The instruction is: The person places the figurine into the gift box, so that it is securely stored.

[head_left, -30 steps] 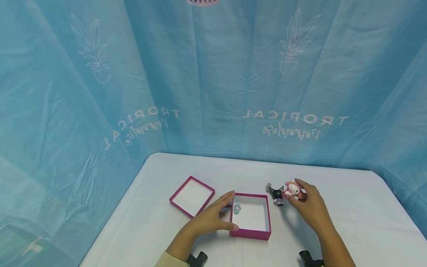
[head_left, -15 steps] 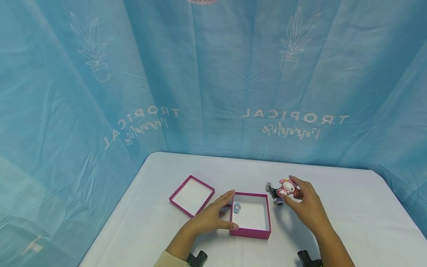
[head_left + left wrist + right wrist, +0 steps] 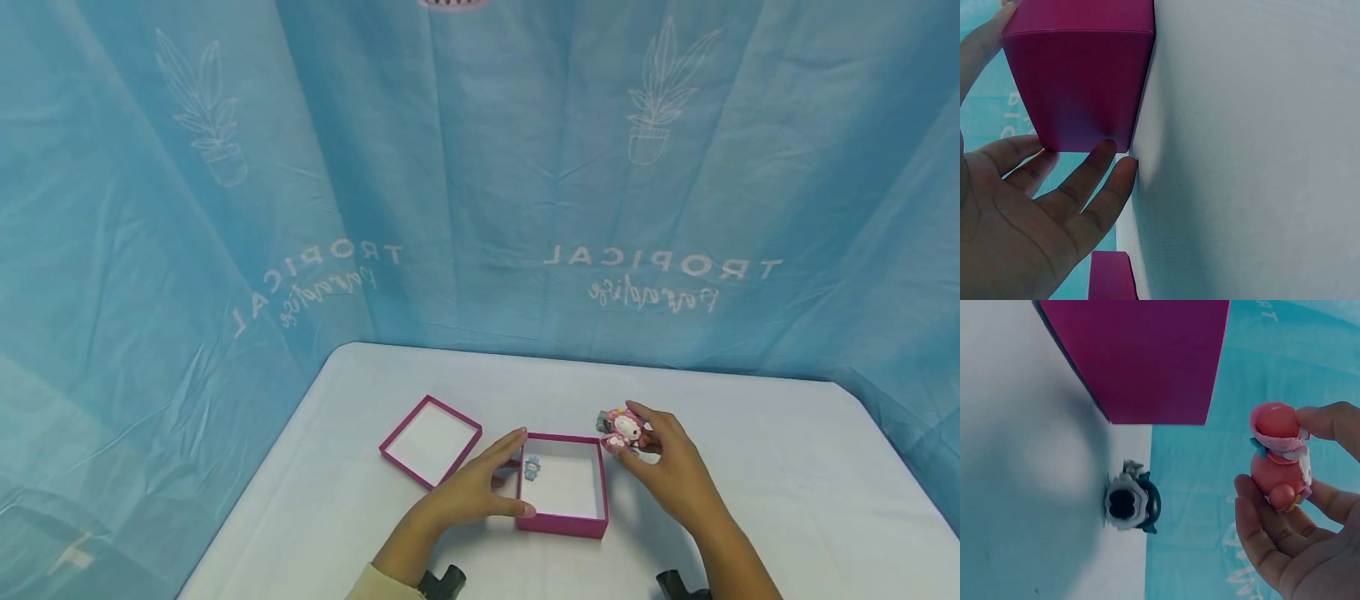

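My left hand [image 3: 474, 490] [image 3: 1041, 212] grips the left side of the open magenta box [image 3: 562, 526] [image 3: 1079, 81], thumb at its front corner and a finger at its back corner. Inside, near the left wall, lies a small light-blue figure [image 3: 532, 468]. Just beyond the box's back right corner, my right hand [image 3: 673, 475] [image 3: 1310, 550] holds a pink figure [image 3: 626, 427] [image 3: 1279, 462] between thumb and fingers. A black and grey figure [image 3: 1124, 505] stands on the table beside the box; in the head view the pink one hides most of it.
A magenta-rimmed square lid [image 3: 431, 442] [image 3: 1112, 276] with a white inside lies left of the box, behind my left hand. The white table [image 3: 795, 467] ends at a blue printed curtain [image 3: 487, 192] at the back.
My right hand has moved left with the pink figure, which now overlaps the black and grey figure in the head view. My left hand and the box have kept their places.
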`<state>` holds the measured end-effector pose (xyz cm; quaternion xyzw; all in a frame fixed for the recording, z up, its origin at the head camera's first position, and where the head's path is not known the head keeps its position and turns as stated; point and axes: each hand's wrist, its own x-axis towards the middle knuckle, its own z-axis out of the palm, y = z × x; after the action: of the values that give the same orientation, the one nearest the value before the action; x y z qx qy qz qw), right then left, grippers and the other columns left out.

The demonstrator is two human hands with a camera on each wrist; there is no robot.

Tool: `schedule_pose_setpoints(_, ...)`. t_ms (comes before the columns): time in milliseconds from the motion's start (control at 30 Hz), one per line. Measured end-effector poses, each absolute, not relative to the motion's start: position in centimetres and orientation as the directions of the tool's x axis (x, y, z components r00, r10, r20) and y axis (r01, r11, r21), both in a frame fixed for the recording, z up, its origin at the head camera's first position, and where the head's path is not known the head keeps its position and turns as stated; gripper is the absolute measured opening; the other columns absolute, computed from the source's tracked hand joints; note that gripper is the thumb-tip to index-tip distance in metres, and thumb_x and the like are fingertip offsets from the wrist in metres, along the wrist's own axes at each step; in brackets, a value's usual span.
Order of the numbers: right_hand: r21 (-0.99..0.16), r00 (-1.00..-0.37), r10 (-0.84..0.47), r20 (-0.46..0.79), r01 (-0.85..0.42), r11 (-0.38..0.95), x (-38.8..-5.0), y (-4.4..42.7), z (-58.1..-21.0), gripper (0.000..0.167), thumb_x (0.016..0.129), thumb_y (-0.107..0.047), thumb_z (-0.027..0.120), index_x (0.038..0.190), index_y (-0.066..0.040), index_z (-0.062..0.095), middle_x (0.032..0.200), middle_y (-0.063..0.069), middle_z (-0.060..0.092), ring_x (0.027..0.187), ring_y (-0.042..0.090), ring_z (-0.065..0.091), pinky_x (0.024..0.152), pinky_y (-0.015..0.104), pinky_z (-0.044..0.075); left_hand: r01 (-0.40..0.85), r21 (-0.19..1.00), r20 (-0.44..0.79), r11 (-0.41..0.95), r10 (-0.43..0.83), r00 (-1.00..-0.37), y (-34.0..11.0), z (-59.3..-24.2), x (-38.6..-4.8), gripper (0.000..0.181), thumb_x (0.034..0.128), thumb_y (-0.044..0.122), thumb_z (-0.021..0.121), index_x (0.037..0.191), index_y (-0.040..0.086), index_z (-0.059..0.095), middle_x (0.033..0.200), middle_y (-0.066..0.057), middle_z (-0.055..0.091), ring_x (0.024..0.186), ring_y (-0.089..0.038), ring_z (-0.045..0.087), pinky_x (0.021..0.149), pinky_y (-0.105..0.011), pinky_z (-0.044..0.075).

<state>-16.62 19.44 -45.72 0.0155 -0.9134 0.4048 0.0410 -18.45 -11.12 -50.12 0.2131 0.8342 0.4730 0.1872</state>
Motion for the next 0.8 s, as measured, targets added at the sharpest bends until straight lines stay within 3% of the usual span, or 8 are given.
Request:
schedule_pose_setpoints(300,-0.741,-0.996,-0.030,0.080,-0.080,0.667,-16.5,18.2,-46.0,0.071,0.089,-0.025,0.078,0.151,-0.023,0.046,0.135,0.007,0.056,0.110,0.024,0.065,0.096,0.045,0.060,0.174,0.866,-0.114,0.469,0.524,-0.844,-11.1,-50.1,-18.4,0.105,0.0764,0.041,0.088,0.159,0.043,0.023,0.167,0.021,0.019,0.149,-0.018,0.036,0.115,-0.045,0.046)
schedule_pose_setpoints(533,-0.741,-0.996,-0.064,0.069,-0.094,0.665,-16.2,17.3,-46.3,0.070,0.085,-0.028,0.082,0.147,-0.025,0.051,0.121,-0.001,0.062,0.110,0.023,0.064,0.096,0.044,0.060,0.169,0.867,-0.116,0.469,0.520,-0.846,-11.1,-50.0,-18.4,0.105,0.0761,0.039,0.088,0.159,0.043,0.024,0.168,0.019,0.020,0.150,-0.019,0.036,0.115,-0.044,0.047)
schedule_pose_setpoints(800,-0.761,-0.993,-0.106,0.051,-0.107,0.640,-15.9,16.7,-46.4,0.069,0.081,-0.033,0.085,0.142,-0.027,0.055,0.121,-0.001,0.066,0.114,0.024,0.064,0.092,0.044,0.061,0.172,0.869,-0.114,0.465,0.526,-0.843,-11.0,-50.1,-18.4,0.105,0.0767,0.039,0.088,0.159,0.043,0.023,0.170,0.011,0.019,0.148,-0.020,0.038,0.114,-0.045,0.048)
